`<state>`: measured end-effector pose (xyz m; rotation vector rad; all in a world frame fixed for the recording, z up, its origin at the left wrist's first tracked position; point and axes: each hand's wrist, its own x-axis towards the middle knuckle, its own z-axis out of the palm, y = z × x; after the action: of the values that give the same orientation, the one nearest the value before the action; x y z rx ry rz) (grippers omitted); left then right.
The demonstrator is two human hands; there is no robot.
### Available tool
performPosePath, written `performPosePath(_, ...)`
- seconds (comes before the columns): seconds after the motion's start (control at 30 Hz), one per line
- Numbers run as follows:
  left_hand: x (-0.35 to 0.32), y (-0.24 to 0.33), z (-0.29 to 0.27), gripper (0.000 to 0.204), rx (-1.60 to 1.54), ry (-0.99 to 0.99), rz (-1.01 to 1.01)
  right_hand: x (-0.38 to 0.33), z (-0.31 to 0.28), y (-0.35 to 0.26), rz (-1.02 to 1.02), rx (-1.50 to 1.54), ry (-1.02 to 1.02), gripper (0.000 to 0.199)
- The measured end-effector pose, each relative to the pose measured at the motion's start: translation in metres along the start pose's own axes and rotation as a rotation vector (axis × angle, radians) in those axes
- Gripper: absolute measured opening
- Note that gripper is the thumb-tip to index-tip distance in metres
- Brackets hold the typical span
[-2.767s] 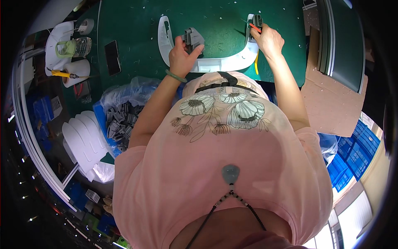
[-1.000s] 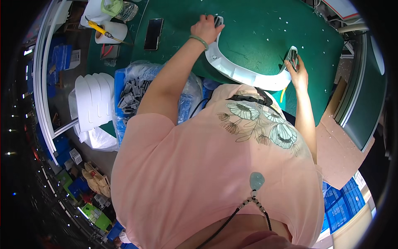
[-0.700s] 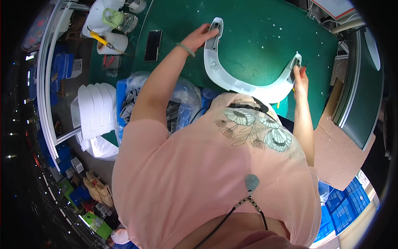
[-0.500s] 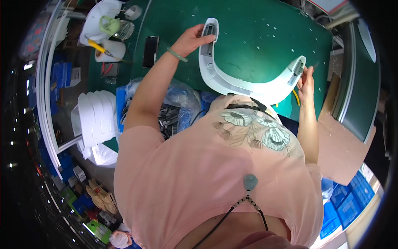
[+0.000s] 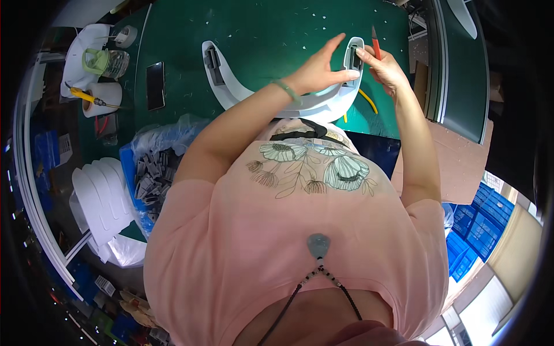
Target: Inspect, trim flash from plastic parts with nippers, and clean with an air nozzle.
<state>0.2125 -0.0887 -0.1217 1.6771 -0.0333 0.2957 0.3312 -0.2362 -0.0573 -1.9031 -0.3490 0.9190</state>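
Plainly | white U-shaped frame [image 5: 319, 109] | smooth, curved | grey inserts [image 5: 214, 66], both ends

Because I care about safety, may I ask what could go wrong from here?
The red-handled tool, held in the right hand, has its narrow tip exposed close to the left hand, so a slip might nick that hand. The tip might also scratch the white U-shaped part. If that part shifts, it could push the curved yellow handle beside it.
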Motion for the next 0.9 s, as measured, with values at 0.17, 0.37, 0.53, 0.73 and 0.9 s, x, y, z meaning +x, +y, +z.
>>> performPosePath(0.17, 0.0, -0.007, 0.016, 0.076, -0.286, -0.11, 0.011, 0.005, -0.011, -0.001, 0.033, -0.073, -0.161, 0.043)
performPosePath(0.37, -0.002, 0.0, 0.007, 0.061, -0.424, -0.118, -0.069, 0.0, 0.004, -0.002, -0.148, -0.126, -0.172, 0.037)
performPosePath(0.53, -0.012, -0.003, 0.0, 0.067, -0.121, -0.089, -0.075, -0.007, 0.02, 0.008, -0.013, -0.014, -0.112, 0.044)
performPosePath(0.73, -0.077, 0.053, -0.038, 0.072, -0.051, -0.019, -0.167, -0.001, 0.068, 0.033, -0.338, 0.057, 0.159, 0.047)
performPosePath(0.9, -0.16, 0.049, -0.129, 0.066, -0.291, -0.476, -0.964, -0.018, 0.035, 0.045, -0.095, 0.484, 0.344, 0.043)
